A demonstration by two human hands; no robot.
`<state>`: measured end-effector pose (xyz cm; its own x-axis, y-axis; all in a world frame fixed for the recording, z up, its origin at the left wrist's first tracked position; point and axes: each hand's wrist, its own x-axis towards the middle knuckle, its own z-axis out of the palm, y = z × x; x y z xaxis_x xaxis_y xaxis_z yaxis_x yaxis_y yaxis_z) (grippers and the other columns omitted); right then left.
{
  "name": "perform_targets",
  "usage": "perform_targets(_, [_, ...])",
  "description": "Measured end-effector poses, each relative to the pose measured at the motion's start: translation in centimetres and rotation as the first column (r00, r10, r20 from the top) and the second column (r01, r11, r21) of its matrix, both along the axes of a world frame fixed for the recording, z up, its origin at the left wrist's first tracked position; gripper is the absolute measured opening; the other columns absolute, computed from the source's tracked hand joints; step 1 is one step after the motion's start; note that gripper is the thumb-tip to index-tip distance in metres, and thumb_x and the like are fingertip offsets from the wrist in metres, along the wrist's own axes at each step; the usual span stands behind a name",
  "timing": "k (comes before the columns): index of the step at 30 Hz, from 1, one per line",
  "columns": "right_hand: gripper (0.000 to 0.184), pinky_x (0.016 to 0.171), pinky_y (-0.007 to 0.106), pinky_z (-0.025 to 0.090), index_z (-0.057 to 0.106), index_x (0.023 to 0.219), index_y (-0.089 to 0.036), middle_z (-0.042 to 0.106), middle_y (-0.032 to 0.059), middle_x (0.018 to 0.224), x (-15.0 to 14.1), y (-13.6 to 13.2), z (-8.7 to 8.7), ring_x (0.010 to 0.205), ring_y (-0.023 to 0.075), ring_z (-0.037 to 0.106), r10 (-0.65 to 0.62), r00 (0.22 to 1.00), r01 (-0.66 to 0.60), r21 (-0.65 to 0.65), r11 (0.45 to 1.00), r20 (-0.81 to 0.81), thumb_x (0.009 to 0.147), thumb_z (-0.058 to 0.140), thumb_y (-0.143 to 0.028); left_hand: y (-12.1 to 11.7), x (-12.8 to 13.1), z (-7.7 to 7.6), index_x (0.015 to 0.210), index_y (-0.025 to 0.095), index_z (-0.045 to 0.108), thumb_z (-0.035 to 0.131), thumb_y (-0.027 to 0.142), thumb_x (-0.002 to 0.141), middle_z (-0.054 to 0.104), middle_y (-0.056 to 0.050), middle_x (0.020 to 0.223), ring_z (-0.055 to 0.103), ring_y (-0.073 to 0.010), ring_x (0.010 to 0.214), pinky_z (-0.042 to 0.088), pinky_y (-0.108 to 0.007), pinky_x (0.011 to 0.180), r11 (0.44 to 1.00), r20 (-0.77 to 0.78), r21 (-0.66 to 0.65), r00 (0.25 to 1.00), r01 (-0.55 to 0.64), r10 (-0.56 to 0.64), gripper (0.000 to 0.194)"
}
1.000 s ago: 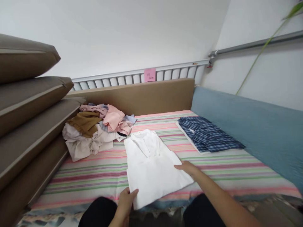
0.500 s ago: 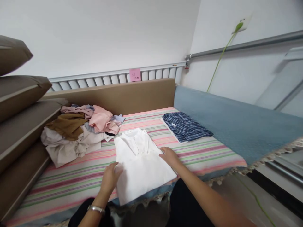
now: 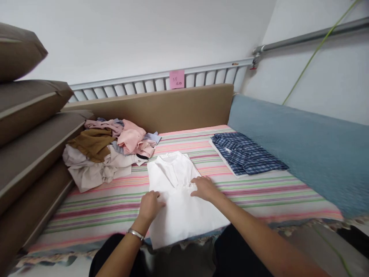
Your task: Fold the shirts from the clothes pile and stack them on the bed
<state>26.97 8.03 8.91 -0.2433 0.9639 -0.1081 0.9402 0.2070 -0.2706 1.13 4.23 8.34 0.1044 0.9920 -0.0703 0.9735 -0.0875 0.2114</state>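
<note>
A white shirt (image 3: 180, 215) lies folded into a long panel, collar pointing away from me, its lower end at the bed's near edge. My left hand (image 3: 150, 206) grips its left side about halfway up, thumb on top of the cloth. Opposite, my right hand (image 3: 204, 188) has its fingers curled at the right side, a little higher, beside small gathers below the placket. The fingertips under both edges are hidden.
Crumpled clothes (image 3: 106, 150) lie in a heap at left, near stacked brown cushions (image 3: 37, 134). A folded navy plaid garment (image 3: 248, 156) rests on white cloth at right. A striped sheet (image 3: 259, 196) covers the bed; a brown backrest (image 3: 173, 109) and blue-covered panel (image 3: 288, 130) border it.
Both hands have moved up along the shirt's sides and inward, from its lower part to mid-length. Half a second ago they were looser, fingers apart beside the edges. The view has swung right, then back left.
</note>
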Motion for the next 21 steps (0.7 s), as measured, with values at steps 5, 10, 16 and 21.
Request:
perform_targets(5, [0.056, 0.094, 0.036, 0.033, 0.060, 0.115, -0.022, 0.059, 0.0091, 0.114, 0.6, 0.4, -0.9, 0.108, 0.0259, 0.052, 0.014, 0.999, -0.014, -0.008, 1.000, -0.043, 0.063, 0.073, -0.039, -1.9, 0.4, -0.8, 0.079, 0.020, 0.059, 0.053, 0.020, 0.082, 0.061, -0.004, 0.085, 0.052, -0.0196, 0.085, 0.035, -0.035, 0.080, 0.908, -0.072, 0.281, 0.950, 0.311, -0.303, 0.007])
perform_targets(10, [0.076, 0.095, 0.037, 0.034, 0.051, 0.127, -0.019, 0.056, 0.0120, 0.120, 1.1, 1.0, -1.2, 0.114, 0.0288, 0.048, 0.026, 0.998, -0.027, -0.020, 0.999, -0.051, 0.059, 0.075, -0.043, -3.1, -0.2, -2.0, 0.088, 0.020, 0.059, 0.047, 0.018, 0.086, 0.063, -0.003, 0.087, 0.050, -0.0168, 0.081, 0.034, -0.037, 0.083, 0.708, -0.171, 0.463, 0.838, 0.533, -0.519, 0.013])
perform_targets(16, [0.068, 0.084, 0.032, 0.040, 0.055, 0.118, -0.019, 0.060, 0.0103, 0.114, 1.2, 1.4, -0.3, 0.105, 0.0258, 0.053, -0.018, 0.999, 0.021, -0.077, 0.997, 0.033, 0.059, 0.073, -0.047, -2.9, -0.7, -2.7, 0.093, 0.022, 0.059, 0.047, 0.018, 0.086, 0.058, -0.005, 0.121, 0.050, -0.0213, 0.106, 0.034, -0.039, 0.090, 0.778, -0.070, 0.453, 0.887, 0.436, -0.457, 0.015])
perform_targets(21, [0.041, 0.077, 0.032, 0.040, 0.063, 0.098, -0.019, 0.064, 0.0090, 0.103, 0.8, 1.4, 0.7, 0.095, 0.0252, 0.057, 0.002, 0.995, 0.007, -0.087, 0.996, 0.096, 0.063, 0.070, -0.037, -1.4, -0.3, -2.4, 0.107, 0.018, 0.055, 0.056, 0.020, 0.077, 0.062, -0.008, 0.109, 0.056, -0.0214, 0.099, 0.040, -0.033, 0.085, 0.984, 0.137, 0.168, 0.987, 0.058, -0.082, 0.030])
